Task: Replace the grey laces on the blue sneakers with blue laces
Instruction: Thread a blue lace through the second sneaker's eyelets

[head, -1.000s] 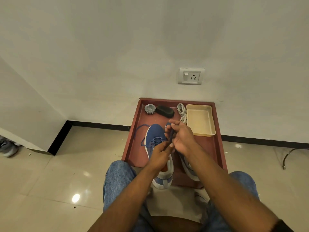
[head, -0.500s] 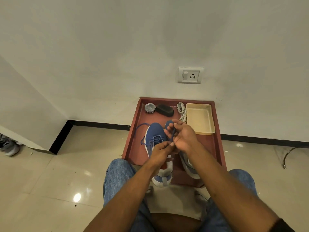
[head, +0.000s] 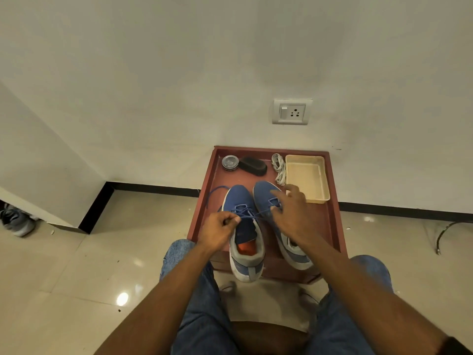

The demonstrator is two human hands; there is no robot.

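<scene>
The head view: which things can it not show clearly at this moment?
- Right sneaker: its eyelets are hidden by the right hand, head view.
- Lace: its end is hidden inside the left hand.
- Tin: its label is too small to read.
- Grey shoe: cut off by the left edge.

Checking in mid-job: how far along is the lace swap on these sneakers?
Done, it seems: a grey lace bundle lies off the shoes beside the cream tray. In hand: the left sneaker carries a blue lace through its front eyelets; the left hand and right hand each pinch a strand, pulling apart. Left: the upper eyelets and tying. The right sneaker shows some blue lacing; the hand hides the rest.
</scene>
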